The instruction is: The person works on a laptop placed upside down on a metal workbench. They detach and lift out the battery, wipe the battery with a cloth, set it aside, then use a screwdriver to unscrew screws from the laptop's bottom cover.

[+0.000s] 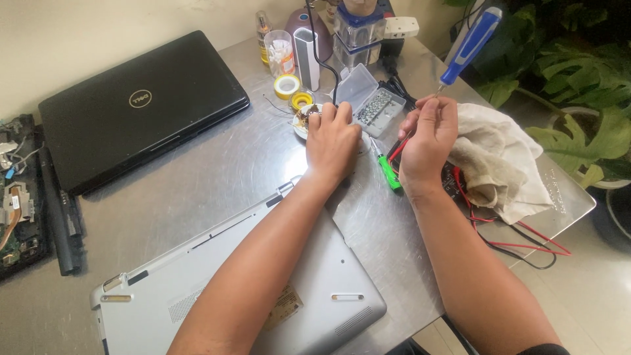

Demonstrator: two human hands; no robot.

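Though slim, blue-handled screwdriver (470, 46) upright.

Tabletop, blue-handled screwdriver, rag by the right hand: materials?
Tabletop: looks like brushed metal, probably steel; grey, with fine scratches and dull reflections.
Blue-handled screwdriver in the right hand: glossy handle with a white band, likely plastic; thin metal shaft.
Rag: soft woven cloth, off-white and stained, crumpled in folds.
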